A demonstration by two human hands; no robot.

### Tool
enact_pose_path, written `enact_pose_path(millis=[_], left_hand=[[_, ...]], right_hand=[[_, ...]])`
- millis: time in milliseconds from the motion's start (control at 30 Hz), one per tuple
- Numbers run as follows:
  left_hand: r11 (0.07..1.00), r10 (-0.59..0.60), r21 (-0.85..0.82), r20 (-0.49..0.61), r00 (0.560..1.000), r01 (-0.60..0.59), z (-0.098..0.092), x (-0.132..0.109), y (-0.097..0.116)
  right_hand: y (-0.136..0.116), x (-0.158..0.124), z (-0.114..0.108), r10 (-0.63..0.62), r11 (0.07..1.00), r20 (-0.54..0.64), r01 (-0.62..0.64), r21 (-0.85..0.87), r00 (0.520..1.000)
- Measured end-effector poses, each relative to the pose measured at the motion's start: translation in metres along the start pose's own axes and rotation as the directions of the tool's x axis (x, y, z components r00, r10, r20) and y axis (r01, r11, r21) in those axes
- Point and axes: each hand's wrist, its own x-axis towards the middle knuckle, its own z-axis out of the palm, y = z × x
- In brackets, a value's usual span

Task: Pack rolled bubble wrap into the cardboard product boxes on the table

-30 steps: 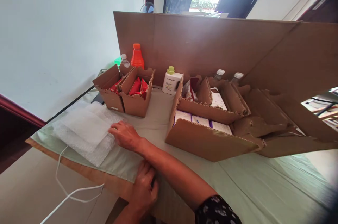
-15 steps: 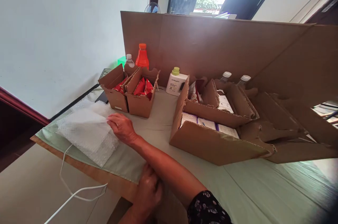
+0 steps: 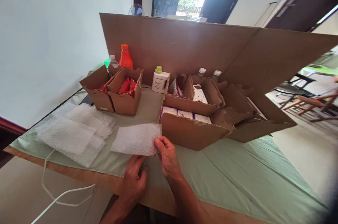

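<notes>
Raised above the table's front part is a bubble wrap bag (image 3: pixel 136 139), flat and see-through white. My right hand (image 3: pixel 167 157) pinches its right end between thumb and fingers. Just below the bag's lower edge is my left hand (image 3: pixel 135 176), its fingers loosely curled and the thumb apart from them; whether the fingertips touch the bag is hard to make out. On the left part of the table lies a loose pile of bubble wrap bags (image 3: pixel 68 134).
Two cardboard bins (image 3: pixel 124 102) with red packets stand at the back left. A white bottle (image 3: pixel 160 82) with a green cap is behind. On the right, a cardboard bin (image 3: pixel 185 132) holds white-and-purple packs. Tall cardboard (image 3: pixel 171 44) closes the back. A white cable (image 3: pixel 63 192) hangs in front.
My right hand has moved right from the pile, carrying one bubble wrap bag in front of me. My left hand has come out from under the right arm. The view has turned rightward.
</notes>
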Motion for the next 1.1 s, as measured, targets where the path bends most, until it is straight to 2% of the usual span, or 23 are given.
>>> enact_pose_path(millis=[67,133,200,267,333,400,433,567,700,800,900,967,1000,1033,1100], left_hand=[[0.996,-0.084,-0.041,0.014,0.996,0.084,0.0,0.0,0.007],[0.954,-0.213,-0.202,0.065,0.975,0.222,0.002,0.0,0.017],[0.804,-0.341,-0.461,0.16,0.926,0.376,0.003,0.0,0.028],[0.59,-0.398,-0.668,0.248,0.883,0.453,0.002,0.0,0.037],[0.415,-0.415,-0.774,0.307,0.856,0.479,-0.002,0.001,0.042],[0.33,-0.435,-0.802,0.338,0.834,0.497,-0.008,0.003,0.042],[0.362,-0.45,-0.783,0.328,0.831,0.505,-0.011,0.004,0.042],[0.71,-0.466,-0.509,0.181,0.866,0.488,-0.012,0.01,0.037],[0.862,-0.382,-0.297,0.151,0.912,0.41,-0.003,0.017,0.034],[0.927,-0.32,-0.161,0.129,0.939,0.338,-0.002,0.022,0.03],[0.986,-0.151,0.066,0.002,0.989,0.151,-0.006,0.023,0.029],[0.965,0.06,0.256,-0.032,0.998,-0.05,-0.006,0.02,0.033],[0.932,0.169,0.326,-0.004,0.986,-0.158,-0.002,0.017,0.035],[0.893,0.266,0.363,0.048,0.963,-0.265,0.004,0.014,0.038],[0.79,0.42,0.398,0.204,0.884,-0.467,0.022,0.007,0.041]], right_hand=[[-0.001,-0.018,-0.021,0.05,0.998,-0.078,-0.047,0.037,0.996],[-0.002,-0.034,-0.038,0.089,0.995,-0.149,-0.08,0.066,0.985],[-0.002,-0.047,-0.052,0.114,0.992,-0.211,-0.098,0.085,0.971],[-0.002,-0.057,-0.066,0.125,0.99,-0.262,-0.104,0.094,0.957],[-0.003,-0.066,-0.08,0.127,0.99,-0.302,-0.102,0.096,0.945],[-0.004,-0.074,-0.094,0.102,0.995,-0.335,-0.088,0.057,0.937],[-0.005,-0.078,-0.101,0.083,0.996,-0.343,-0.083,0.015,0.936],[-0.012,-0.091,-0.129,-0.028,0.959,-0.323,-0.066,-0.276,0.946],[-0.017,-0.097,-0.166,-0.179,0.837,-0.357,-0.05,-0.545,0.917],[-0.018,-0.101,-0.201,-0.299,0.682,-0.381,-0.084,-0.727,0.875],[-0.015,-0.108,-0.224,-0.514,0.436,-0.306,-0.063,-0.898,0.801],[-0.01,-0.109,-0.22,-0.632,0.261,-0.152,0.024,-0.965,0.76],[-0.006,-0.107,-0.211,-0.655,0.187,-0.064,0.08,-0.979,0.753],[-0.001,-0.104,-0.198,-0.652,0.127,0.022,0.138,-0.982,0.758],[0.011,-0.093,-0.163,-0.575,0.045,0.183,0.254,-0.966,0.797]])
